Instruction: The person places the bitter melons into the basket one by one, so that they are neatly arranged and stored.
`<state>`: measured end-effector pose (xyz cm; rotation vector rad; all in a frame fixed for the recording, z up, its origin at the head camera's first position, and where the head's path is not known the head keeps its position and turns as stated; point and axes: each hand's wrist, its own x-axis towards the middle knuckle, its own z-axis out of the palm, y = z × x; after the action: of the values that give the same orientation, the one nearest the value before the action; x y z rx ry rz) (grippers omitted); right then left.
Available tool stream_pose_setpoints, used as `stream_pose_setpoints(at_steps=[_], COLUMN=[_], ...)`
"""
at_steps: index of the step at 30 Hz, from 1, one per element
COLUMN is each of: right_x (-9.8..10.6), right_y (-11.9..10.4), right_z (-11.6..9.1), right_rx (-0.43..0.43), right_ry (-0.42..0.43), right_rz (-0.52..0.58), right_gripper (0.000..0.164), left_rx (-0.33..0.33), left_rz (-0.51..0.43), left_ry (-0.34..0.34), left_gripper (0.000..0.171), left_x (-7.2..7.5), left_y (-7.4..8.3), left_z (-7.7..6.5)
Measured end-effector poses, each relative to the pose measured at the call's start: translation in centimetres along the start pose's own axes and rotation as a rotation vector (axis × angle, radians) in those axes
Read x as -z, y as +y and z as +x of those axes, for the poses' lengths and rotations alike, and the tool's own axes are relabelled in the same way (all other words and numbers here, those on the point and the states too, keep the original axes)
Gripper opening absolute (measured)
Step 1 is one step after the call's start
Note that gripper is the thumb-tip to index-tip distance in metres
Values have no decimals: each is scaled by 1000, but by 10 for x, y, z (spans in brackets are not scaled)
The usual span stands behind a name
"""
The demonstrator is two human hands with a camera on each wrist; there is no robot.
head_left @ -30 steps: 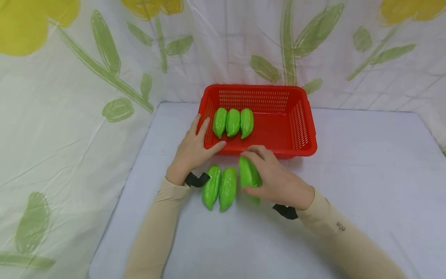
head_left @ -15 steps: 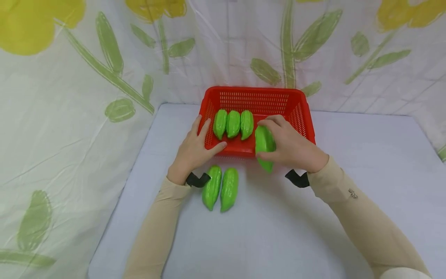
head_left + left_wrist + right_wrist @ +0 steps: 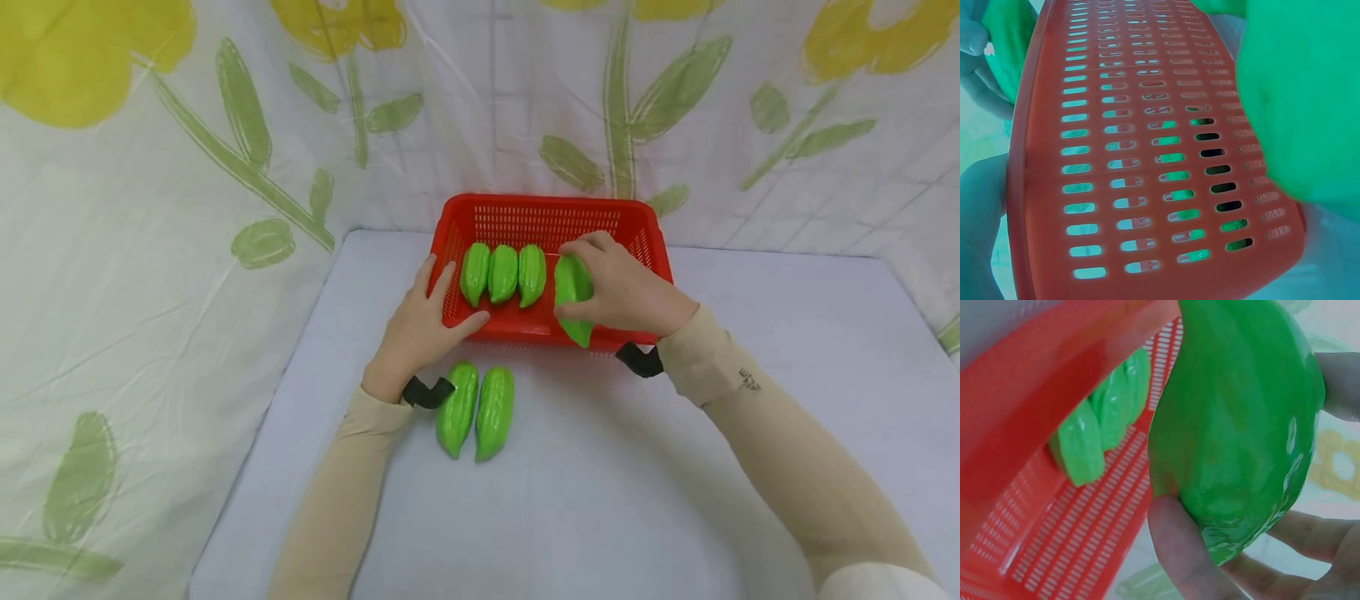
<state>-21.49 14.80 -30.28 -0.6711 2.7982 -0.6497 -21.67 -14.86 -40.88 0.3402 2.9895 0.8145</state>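
Note:
My right hand (image 3: 626, 287) grips a glossy green ridged gourd (image 3: 573, 292) with a pointed tip, over the front right of a red basket (image 3: 555, 211). In the right wrist view, thumb and fingers hold the gourd (image 3: 1235, 425) from opposite sides. My left hand (image 3: 420, 329) rests at the basket's front left corner, fingers spread, thumb over the front rim. Inside the basket, three similar gourds (image 3: 502, 275) lie side by side at the left. Two more gourds (image 3: 495, 414) lie on the table in front, beside the left wrist; one fills much of the left wrist view's right side, blurred.
The basket has slotted walls (image 3: 1129, 156) and stands near the back of a white-covered table (image 3: 585, 500). Behind and at the left hangs a white curtain (image 3: 165, 375) with printed yellow flowers and green leaves.
The right hand has carried the gourd from the table in front, up and to the right, over the basket's front rim. The left hand has stayed at the basket's corner.

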Motion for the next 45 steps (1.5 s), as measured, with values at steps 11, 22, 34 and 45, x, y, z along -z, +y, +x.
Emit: stream_pose_setpoints(at_steps=[11,22,34,45], right_x=[12,14,0,-15], right_y=[9,19,34,48], right_z=[32,65,93,113], right_rx=[-58,-85,-74,-139], right_ry=[-71,-153,-209,-275], right_rz=[-50,-95,-131,-166], right_gripper=[78,78,75,75], left_rx=[8,5,8,4], left_rz=[2,0,9,6], left_ry=[-3,-2,-4,-5], left_gripper=[100,100,100,100], left_x=[1,1,-1,0], left_y=[0,1,-1,0], left_z=[-1,0,0,-1])
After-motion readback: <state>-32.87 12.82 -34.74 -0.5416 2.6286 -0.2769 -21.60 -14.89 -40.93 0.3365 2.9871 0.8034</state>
